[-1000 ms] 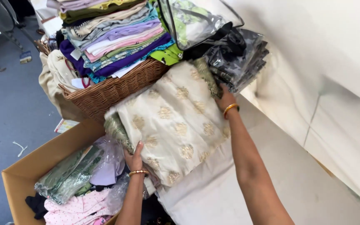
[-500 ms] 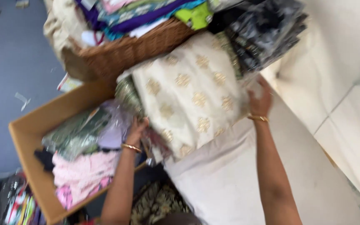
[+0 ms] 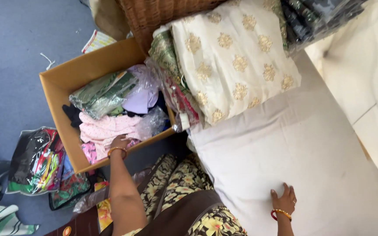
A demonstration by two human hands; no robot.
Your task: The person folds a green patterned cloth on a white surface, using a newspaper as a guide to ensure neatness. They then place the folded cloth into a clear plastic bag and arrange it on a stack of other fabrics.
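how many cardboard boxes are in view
1. The open cardboard box sits on the blue floor left of the cushion, full of clothes; the left hand reaches into it. Others may lie outside the frame.

- Two hands: the left hand (image 3: pixel 120 142) reaching into the box, the right hand (image 3: pixel 284 201) flat on the pale sheet (image 3: pixel 311 148).
- Three bangles that I can make out: one on the left wrist, two on the right.
- One open cardboard box (image 3: pixel 62 94) on the floor.
- One wicker basket (image 3: pixel 162 15) at the top edge.
- One cream cloth with gold motifs (image 3: pixel 235 57), folded.
- One pink garment (image 3: pixel 103 129) inside the box.
- Two wrapped bundles on the floor to the left: a colourful plastic packet (image 3: pixel 38 161) and another half-hidden just beside it.
- A few scraps of litter on the blue floor; too small to count exactly.
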